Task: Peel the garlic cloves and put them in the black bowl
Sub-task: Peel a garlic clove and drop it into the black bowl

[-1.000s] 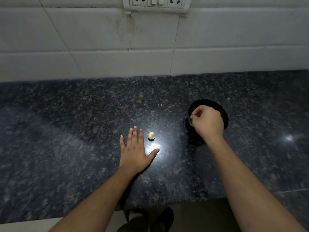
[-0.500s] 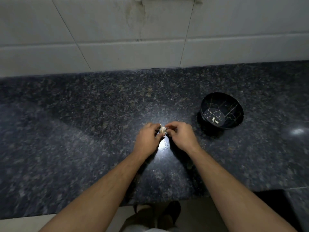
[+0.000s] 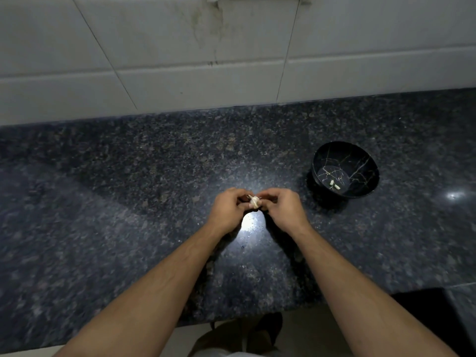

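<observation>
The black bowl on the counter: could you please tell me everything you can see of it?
The black bowl is round and glossy, with thin gold crack-like veins across its inside. It stands upright on the dark speckled counter, to the right of both hands and apart from them. Two small pale garlic pieces lie on its bottom. Nothing else touches it.

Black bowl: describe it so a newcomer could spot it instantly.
On the dark speckled granite counter below the white tiled wall, look right of the two hands. The black bowl stands alone there, with thin gold veins inside and pale peeled garlic cloves at its bottom.
</observation>
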